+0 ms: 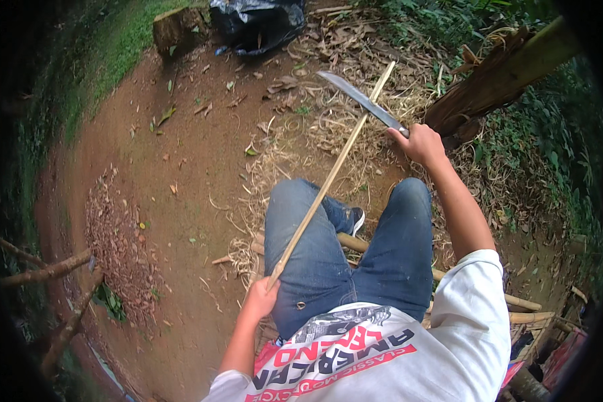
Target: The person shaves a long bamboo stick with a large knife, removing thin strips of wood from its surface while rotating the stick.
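I sit with my jeans-clad knees up over bare brown ground. My left hand (261, 298) grips the near end of a long thin bamboo strip (331, 177), which slants up and away over my left knee toward the upper right. My right hand (421, 143) is closed on the handle of a long machete (362, 100). Its grey blade points up and to the left and crosses the strip near its far end.
Pale bamboo shavings (328, 127) litter the ground ahead of my knees. A black plastic bag (258, 23) and a tree stump (177, 27) lie at the far side. A thick trunk (502, 77) leans at the right. Bamboo poles (516, 305) lie under me.
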The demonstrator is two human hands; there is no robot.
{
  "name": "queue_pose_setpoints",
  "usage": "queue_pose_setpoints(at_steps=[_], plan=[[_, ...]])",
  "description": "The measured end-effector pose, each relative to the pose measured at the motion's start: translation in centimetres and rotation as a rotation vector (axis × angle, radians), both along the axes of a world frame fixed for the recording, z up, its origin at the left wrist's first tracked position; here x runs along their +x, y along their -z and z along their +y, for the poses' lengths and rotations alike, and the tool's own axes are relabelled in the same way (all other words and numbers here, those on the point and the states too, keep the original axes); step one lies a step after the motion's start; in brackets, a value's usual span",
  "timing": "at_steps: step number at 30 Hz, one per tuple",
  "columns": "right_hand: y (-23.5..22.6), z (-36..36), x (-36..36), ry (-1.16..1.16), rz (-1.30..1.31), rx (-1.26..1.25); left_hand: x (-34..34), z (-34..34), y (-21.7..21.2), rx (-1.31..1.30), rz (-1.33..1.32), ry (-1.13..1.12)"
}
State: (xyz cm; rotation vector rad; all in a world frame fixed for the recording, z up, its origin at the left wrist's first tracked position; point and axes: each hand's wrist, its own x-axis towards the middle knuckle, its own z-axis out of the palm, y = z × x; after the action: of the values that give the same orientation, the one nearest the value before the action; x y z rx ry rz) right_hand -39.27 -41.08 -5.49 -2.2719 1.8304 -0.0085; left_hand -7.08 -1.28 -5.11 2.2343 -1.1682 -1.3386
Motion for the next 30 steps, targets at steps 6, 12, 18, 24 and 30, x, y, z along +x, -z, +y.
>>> queue_pose_setpoints(at_steps=[6,12,18,24,30], plan=[[-0.8,3.2,2.1,-0.027,-0.197,0.31,0.5,0.4,1.4,-0.018,0.008,0.021],[-0.1,13.3,9.5,-0.429,-0.279,0.426,1.0,1.4,2.7,-0.048,-0.022,0.004],[-1.1,12.9,9.8,-0.553,-0.211,0.368,1.0,1.8,2.5,-0.074,-0.05,0.025],[-3.5,7.1,4.8,-0.326,-0.006,0.252,2.3,2.2,3.3,-0.083,-0.007,0.067],[-3.9,-1.2,-8.6,0.345,-0.139,0.007,2.0,0.0,0.9,-0.088,-0.008,0.13]])
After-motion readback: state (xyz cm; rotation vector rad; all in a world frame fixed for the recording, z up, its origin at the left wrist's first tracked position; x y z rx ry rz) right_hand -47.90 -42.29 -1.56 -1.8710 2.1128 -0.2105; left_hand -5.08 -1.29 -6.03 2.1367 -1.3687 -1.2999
